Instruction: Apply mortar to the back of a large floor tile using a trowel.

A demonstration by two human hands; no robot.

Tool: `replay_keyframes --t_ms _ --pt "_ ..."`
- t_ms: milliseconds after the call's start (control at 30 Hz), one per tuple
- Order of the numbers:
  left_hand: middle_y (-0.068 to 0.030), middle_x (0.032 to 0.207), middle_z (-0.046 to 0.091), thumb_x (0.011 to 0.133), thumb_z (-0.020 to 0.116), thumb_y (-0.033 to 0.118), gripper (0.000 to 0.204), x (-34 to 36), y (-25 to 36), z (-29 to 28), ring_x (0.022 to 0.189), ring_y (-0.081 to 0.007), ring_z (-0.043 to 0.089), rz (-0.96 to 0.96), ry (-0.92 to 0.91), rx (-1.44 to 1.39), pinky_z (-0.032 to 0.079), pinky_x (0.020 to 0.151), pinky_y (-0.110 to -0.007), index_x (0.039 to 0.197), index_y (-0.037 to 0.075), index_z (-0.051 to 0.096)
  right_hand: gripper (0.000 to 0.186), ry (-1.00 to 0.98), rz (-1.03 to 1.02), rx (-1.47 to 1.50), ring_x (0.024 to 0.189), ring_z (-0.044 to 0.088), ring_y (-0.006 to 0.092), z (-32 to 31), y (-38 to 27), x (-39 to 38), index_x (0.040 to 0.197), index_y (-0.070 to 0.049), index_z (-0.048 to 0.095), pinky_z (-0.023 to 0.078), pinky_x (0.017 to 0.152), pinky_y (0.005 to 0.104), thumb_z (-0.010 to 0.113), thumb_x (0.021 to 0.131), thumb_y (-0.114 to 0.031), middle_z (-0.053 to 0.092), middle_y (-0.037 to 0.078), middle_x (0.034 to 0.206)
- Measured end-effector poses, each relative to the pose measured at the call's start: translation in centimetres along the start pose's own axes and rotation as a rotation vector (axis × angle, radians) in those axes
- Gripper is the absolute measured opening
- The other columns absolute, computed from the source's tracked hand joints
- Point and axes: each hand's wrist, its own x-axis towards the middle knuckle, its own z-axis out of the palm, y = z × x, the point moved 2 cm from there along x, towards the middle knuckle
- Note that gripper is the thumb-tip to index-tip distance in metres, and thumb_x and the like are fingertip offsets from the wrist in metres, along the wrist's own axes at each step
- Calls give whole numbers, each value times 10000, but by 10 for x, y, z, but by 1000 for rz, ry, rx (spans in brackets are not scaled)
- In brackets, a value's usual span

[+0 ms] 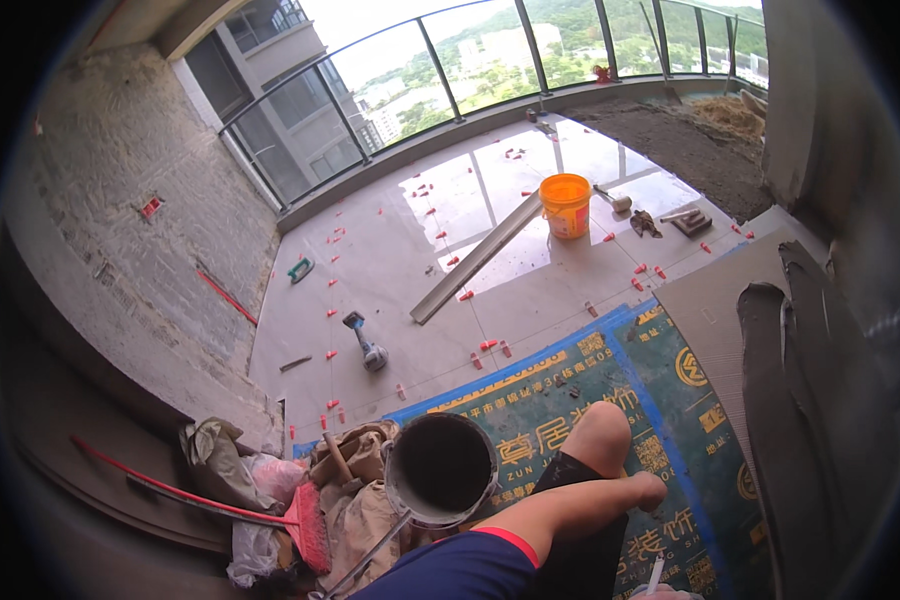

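My left arm, in a dark blue sleeve with a red edge, lies across my bent leg. My left hand (650,491) rests by my knee (602,440), its fingers mostly hidden. At the bottom edge, only the tip of my right hand (662,593) shows, pinching a thin white stick that looks like a cigarette (656,571). Left of my knee stands a grey-rimmed bucket (394,468) with a dark inside. A long thin handle (378,548) reaches toward its near side. Under me is a green printed floor sheet (530,400) joined with blue tape.
Beyond lie pale tiles (370,270) with red levelling clips, an orange bucket (567,210), a metal straightedge (480,255), a blue power tool (367,345) and a mallet (618,203). Grey mortar coats a board (770,390) at right. A red broom (308,525) and sacks (215,455) lie left.
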Motion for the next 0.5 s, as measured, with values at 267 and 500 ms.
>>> replay_keyframes --t_ms 267,500 --pt "-125 962 673 692 603 133 245 -5 8 -1 897 -282 650 -11 50 -34 528 697 -407 903 68 708 567 -244 105 250 827 615 305 21 -8 14 1192 40 503 511 679 347 481 909 -450 580 247 1018" --pt "-151 962 669 686 595 111 252 -3 7 3 912 -284 648 18 47 -45 522 721 -391 904 49 706 653 -280 202 388 870 612 338 47 -25 20 1208 41 492 515 708 373 475 886 -527 566 266 1045"
